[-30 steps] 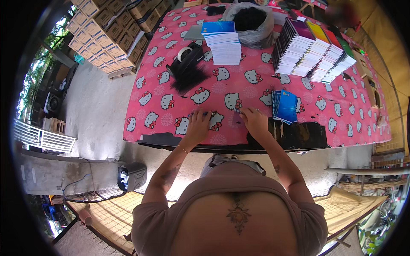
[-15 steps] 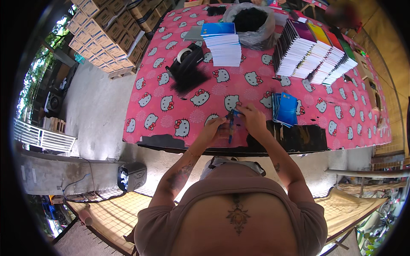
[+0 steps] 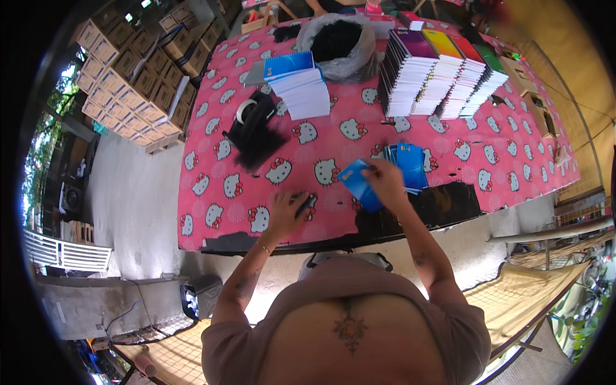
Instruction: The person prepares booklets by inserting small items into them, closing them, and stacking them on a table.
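My right hand (image 3: 387, 183) grips a blue notebook (image 3: 357, 181) by its upper right part, tilted over the table's near side. Just right of it, a small pile of blue notebooks (image 3: 412, 168) lies on the pink cloth, partly covered by my hand. My left hand (image 3: 287, 210) rests low over the cloth, fingers curled round a small dark tool (image 3: 305, 205) whose kind I cannot make out. Beyond it stand a black tape dispenser (image 3: 249, 117) and a heap of fine black strands (image 3: 259, 149). A tall stack of notebooks with a blue cover on top (image 3: 289, 65) rises further back.
Tall notebook stacks with purple, yellow, red and green covers (image 3: 439, 45) stand at the back right. A plastic bag of black material (image 3: 338, 42) sits at the far middle. Carton boxes (image 3: 122, 70) are piled left of the table. Another person's arm (image 3: 316, 6) shows at the far edge.
My hands have moved apart. The blue notebook, earlier edge-on between both hands, is now in my right hand with its cover showing, beside the small pile. My left hand has moved left.
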